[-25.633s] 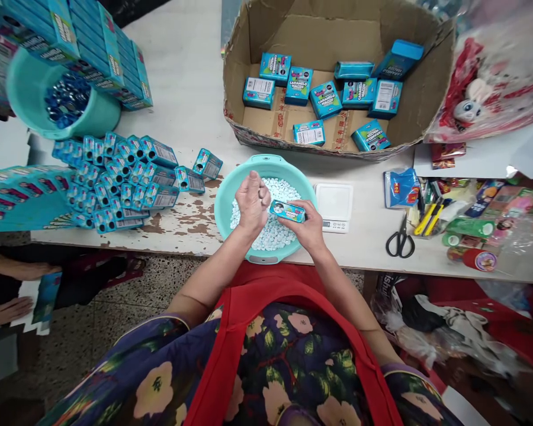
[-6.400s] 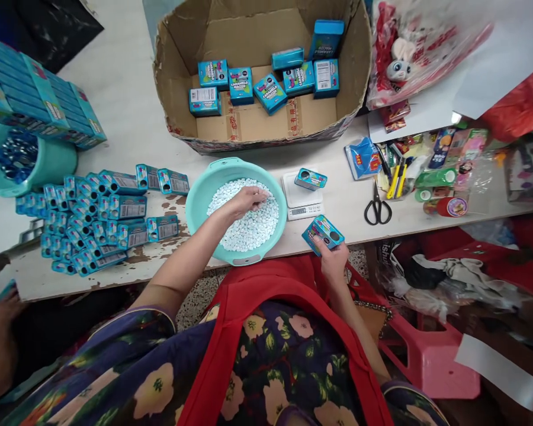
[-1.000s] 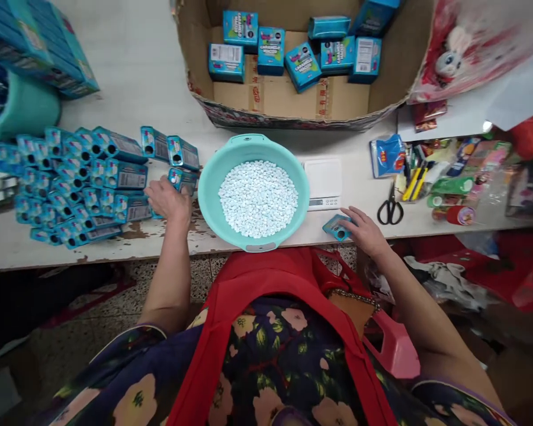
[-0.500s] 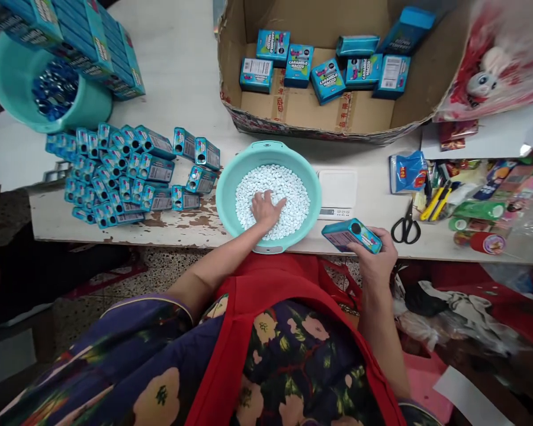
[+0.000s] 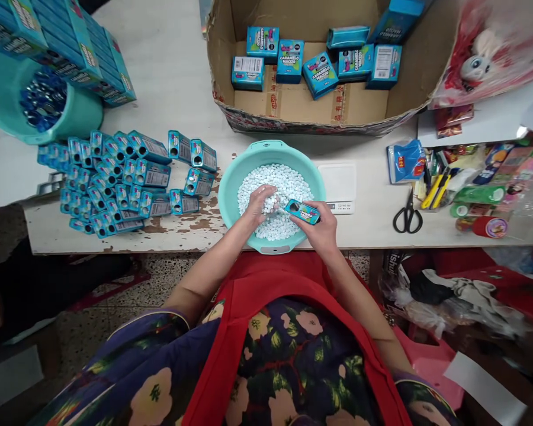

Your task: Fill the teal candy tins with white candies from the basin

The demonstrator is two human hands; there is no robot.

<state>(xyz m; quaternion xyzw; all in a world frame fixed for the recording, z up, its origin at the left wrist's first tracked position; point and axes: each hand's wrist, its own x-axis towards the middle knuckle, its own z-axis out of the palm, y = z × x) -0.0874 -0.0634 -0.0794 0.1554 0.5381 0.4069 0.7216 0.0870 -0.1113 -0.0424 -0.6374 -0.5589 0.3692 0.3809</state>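
A turquoise basin (image 5: 230,195) stands in front of me with small white candies (image 5: 273,177) heaped in it. My left hand (image 5: 260,203) is cupped over the basin, its fingers curled round a handful of these candies. In my right hand (image 5: 323,228) is a blue candy box (image 5: 302,211), tilted over the basin's right half, with the dark round hole in its end turned toward my left hand. The box and the left hand are close together; whether they touch I cannot tell. Many similar blue boxes (image 5: 153,173) stand grouped on the left of the table.
A cardboard carton (image 5: 311,115) with several blue boxes is at the back. A white scale (image 5: 340,183) sits right of the basin, then black scissors (image 5: 407,219) and yellow cutters (image 5: 435,189). A turquoise bucket (image 5: 82,115) of blue pieces stands far left. A person's dark-clothed leg (image 5: 71,278) shows at lower left.
My left hand has risen from the candies and closed round a handful. My right hand has brought the blue box leftward from beside the scissors to over the basin.
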